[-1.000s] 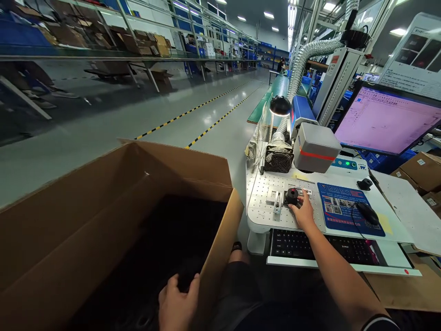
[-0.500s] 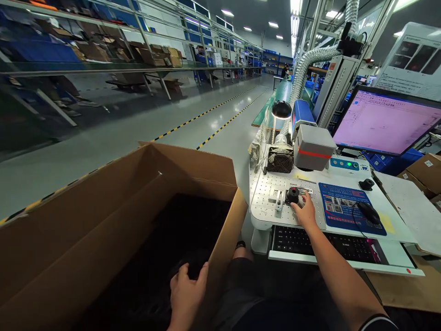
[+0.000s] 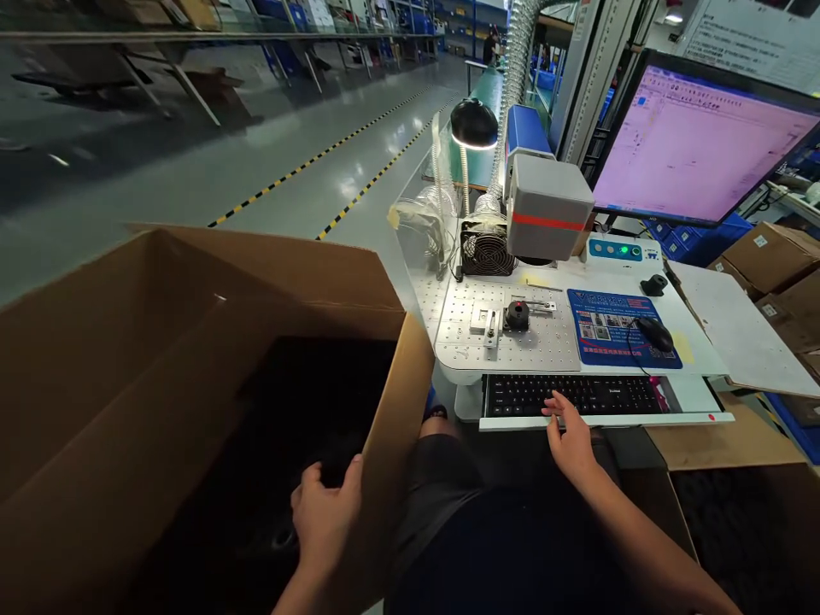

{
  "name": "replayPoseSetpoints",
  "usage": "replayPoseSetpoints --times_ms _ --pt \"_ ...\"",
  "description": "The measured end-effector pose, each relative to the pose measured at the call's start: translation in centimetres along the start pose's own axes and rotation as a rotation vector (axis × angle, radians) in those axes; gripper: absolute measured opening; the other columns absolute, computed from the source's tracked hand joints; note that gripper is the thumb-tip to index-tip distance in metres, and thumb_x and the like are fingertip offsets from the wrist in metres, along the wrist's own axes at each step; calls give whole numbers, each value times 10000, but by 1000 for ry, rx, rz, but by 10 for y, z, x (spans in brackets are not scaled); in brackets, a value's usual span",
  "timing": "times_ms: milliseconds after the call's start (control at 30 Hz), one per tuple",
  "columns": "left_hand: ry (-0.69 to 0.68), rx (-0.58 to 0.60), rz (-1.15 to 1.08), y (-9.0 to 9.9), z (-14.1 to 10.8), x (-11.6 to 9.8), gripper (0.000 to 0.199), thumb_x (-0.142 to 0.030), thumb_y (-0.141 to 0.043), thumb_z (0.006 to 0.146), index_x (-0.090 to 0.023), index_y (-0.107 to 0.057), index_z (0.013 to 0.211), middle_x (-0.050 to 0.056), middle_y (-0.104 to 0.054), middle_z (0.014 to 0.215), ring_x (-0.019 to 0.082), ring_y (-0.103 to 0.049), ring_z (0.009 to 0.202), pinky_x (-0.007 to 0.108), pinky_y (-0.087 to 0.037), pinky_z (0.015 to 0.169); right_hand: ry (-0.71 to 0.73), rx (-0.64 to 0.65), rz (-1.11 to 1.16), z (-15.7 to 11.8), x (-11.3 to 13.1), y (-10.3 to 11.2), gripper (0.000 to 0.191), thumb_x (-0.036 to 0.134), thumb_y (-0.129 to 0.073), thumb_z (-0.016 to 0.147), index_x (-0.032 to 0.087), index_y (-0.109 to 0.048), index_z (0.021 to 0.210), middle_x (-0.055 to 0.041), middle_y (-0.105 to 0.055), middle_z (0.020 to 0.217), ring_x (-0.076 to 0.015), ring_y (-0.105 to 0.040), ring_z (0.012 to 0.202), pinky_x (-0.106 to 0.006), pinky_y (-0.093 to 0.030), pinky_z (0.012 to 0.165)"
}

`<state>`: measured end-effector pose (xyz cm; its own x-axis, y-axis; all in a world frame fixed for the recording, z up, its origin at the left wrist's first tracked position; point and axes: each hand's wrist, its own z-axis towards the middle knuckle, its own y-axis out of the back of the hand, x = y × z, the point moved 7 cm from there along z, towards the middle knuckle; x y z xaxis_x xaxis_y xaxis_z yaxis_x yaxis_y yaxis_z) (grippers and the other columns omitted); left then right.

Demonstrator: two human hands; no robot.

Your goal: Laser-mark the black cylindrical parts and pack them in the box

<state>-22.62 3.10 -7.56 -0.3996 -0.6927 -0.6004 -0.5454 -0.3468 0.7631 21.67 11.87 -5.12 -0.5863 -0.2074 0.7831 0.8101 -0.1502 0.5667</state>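
My left hand [image 3: 325,517] is inside a large cardboard box [image 3: 401,401], close to its right wall. Its fingers curl around something dark that blends into the black contents, so I cannot make it out. My right hand [image 3: 570,440] is over the front edge of the keyboard tray, fingers apart and holding nothing, with its fingertips near the black keyboard [image 3: 576,395]. A black round part [image 3: 517,316] with a red dot of light on top stands on the perforated plate [image 3: 467,346], beside a small metal clamp [image 3: 490,328].
Above the plate hangs a grey machine head [image 3: 551,205] with a red stripe. A lamp [image 3: 474,124] and a fan [image 3: 488,252] stand behind. To the right are a mouse [image 3: 654,333], a blue mat [image 3: 602,346], another black part [image 3: 654,284] and a monitor [image 3: 705,145].
My right hand has left the black part on the plate and moved back toward me, to the keyboard tray. My left hand stays in the box. The view has tilted downward.
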Motion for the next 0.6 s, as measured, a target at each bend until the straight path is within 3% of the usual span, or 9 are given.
replayPoseSetpoints --times_ms 200,367,600 --pt "18 3 -21 -1 3 5 1059 -714 -493 730 36 -418 1474 146 -610 772 443 -423 1395 603 -404 1110 21 36 -48 4 -12 -9 526 184 -471 917 242 -501 1439 -115 -715 1179 -271 -725 1052 -553 -590 972" --pt "4 -9 -28 -2 5 8 1064 -708 -488 731 51 -415 1472 149 -623 744 448 -418 1395 609 -394 1111 46 11 -27 14 -4 -3 505 214 -467 946 240 -489 1449 -116 -712 1207 -268 -716 1069 -546 -573 992" --pt "-27 -1 2 -3 9 12 1059 -713 -463 739 57 -418 1465 150 -633 733 438 -413 1406 581 -404 1119 132 -70 -64 76 25 5 439 276 -498 949 236 -546 1384 -114 -701 1229 -277 -674 1125 -520 -519 1057"
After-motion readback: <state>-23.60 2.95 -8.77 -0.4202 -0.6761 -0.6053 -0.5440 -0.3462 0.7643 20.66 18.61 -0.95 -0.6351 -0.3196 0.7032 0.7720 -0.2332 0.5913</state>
